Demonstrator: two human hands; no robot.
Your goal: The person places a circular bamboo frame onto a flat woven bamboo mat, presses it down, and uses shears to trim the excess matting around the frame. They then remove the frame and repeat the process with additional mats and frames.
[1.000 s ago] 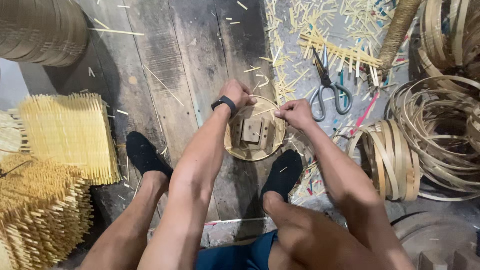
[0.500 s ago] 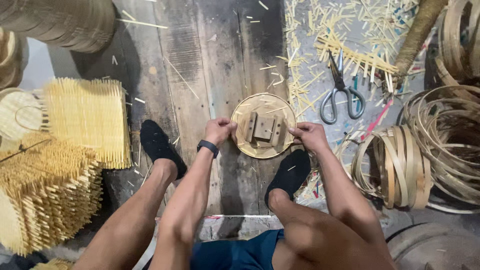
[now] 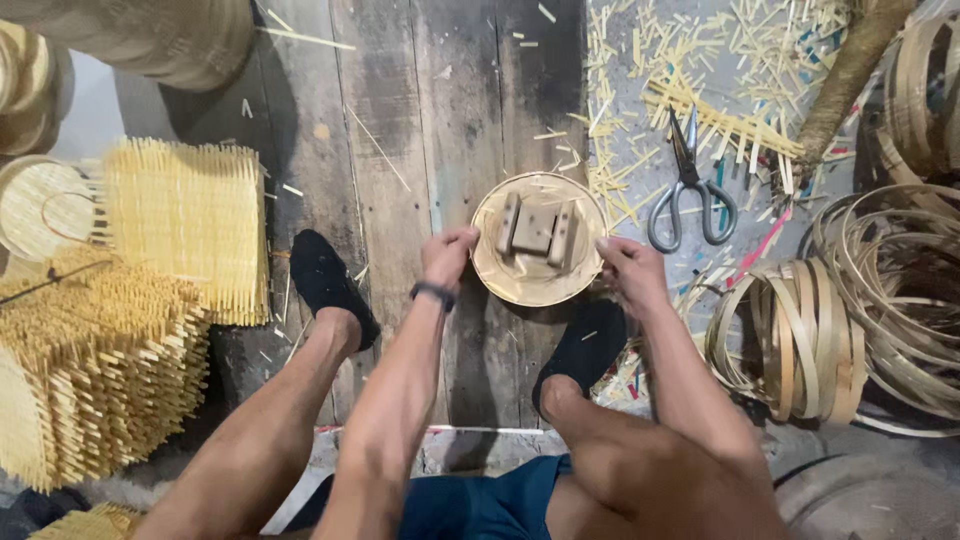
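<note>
A round woven bamboo disc [image 3: 520,280] with a small wooden block frame [image 3: 536,231] on top rests on the dark wooden floor between my feet. My left hand [image 3: 447,255] grips its left rim; a dark band circles that wrist. My right hand [image 3: 630,272] holds the right rim. Both feet wear black slippers, the left one [image 3: 325,283] and the right one [image 3: 585,347].
Scissors [image 3: 688,185] lie among bamboo offcuts [image 3: 700,110] up right. Coiled bamboo hoops [image 3: 800,345] pile at the right. Stacks of square woven mats [image 3: 185,225] stand at the left, with round woven pieces [image 3: 40,205] beside them.
Both hands have shifted from the middle of the disc outward to its left and right rims. The view has drifted, so the disc sits slightly lower and more central.
</note>
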